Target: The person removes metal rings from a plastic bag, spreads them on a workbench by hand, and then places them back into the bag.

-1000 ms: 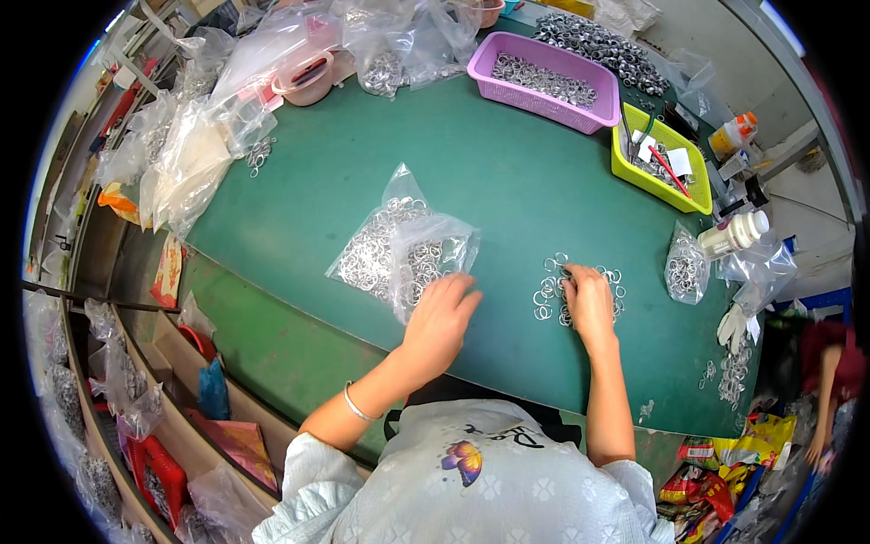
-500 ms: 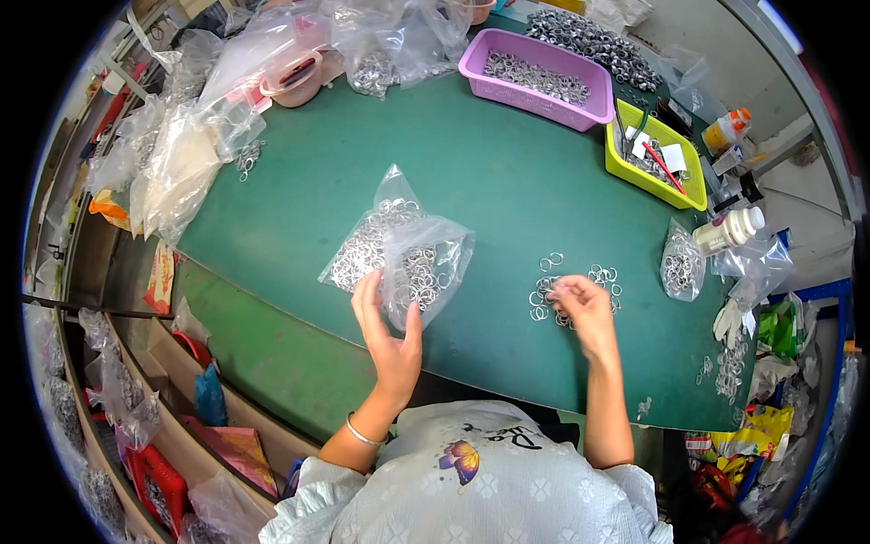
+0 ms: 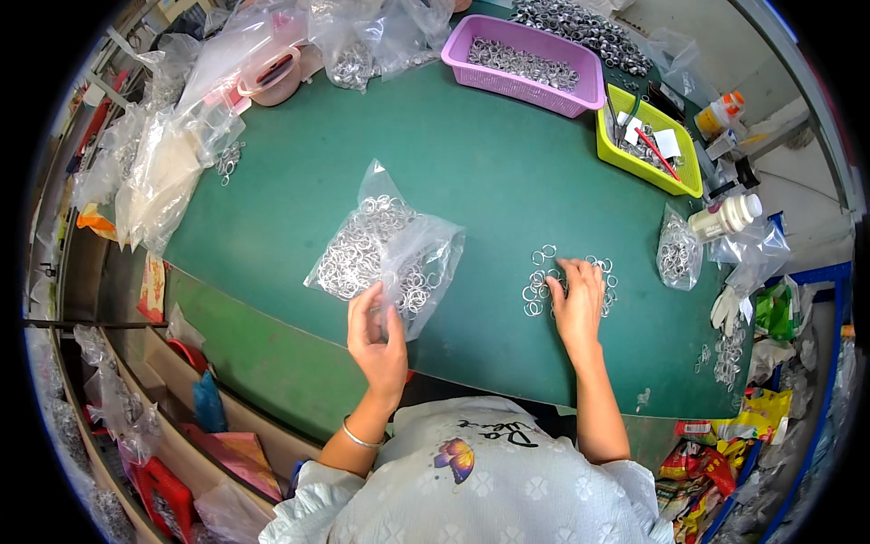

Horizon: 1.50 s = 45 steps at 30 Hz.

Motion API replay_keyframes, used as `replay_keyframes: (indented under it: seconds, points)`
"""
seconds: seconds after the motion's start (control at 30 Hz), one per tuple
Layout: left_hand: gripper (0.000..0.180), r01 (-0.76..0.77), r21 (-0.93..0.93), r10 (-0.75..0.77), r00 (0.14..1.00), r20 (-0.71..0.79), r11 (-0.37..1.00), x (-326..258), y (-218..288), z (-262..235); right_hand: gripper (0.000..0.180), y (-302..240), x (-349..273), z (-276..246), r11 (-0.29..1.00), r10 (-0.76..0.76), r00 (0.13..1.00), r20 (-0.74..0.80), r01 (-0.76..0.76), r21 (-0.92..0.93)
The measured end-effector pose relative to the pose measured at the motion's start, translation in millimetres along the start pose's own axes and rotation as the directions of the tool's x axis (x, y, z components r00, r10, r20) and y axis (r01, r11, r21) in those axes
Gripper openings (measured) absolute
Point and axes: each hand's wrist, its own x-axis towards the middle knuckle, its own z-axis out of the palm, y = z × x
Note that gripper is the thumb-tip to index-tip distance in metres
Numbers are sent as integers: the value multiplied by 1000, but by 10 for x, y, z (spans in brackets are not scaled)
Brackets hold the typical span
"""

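Note:
Left of the middle of the table lies a clear plastic bag (image 3: pixel 437 263) with many silver metal rings (image 3: pixel 352 258) in it. My left hand (image 3: pixel 376 349) is at its near edge, thumb and fingers closed on the loose film. Farther right, my right hand (image 3: pixel 580 308) reaches flat over a small spread of loose rings (image 3: pixel 533 295). Its fingers are stretched forward and the thumb stands apart. Some of those rings are hidden under the hand.
At the back stand a purple basket (image 3: pixel 594 98) of rings and a yellow-green basket (image 3: pixel 648 177) with pliers and a red pen. A small bag of rings (image 3: pixel 678 258) and a white bottle (image 3: pixel 725 218) are at the right. Plastic bags (image 3: pixel 168 181) crowd the left edge.
My right hand has gone from a pinch above the loose rings to stretched fingers over them. My left thumb and fingers have drawn closer together at the bag. The view has shifted slightly.

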Motion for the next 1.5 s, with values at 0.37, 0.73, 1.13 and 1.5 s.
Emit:
replay_keyframes:
  seconds: [0.37, 0.73, 1.13, 1.5]
  points:
    - [34, 47, -8, -47, 999, 23, 999, 12, 42, -20, 24, 43, -38, -176, 886, 172, 941, 291, -277, 371]
    - [34, 9, -55, -7, 999, 44, 998, 10, -9, 1, 11, 118, -174, 10, 727, 255, 912, 321, -400, 559]
    - [33, 69, -55, -67, 997, 35, 996, -8, -52, -1, 51, -296, -138, -258, 957, -29, 988, 154, -17, 290]
    - [31, 93, -62, -93, 996, 9, 994, -32, -83, 10, 18, 69, -224, -81, 971, 80, 996, 42, -87, 223]
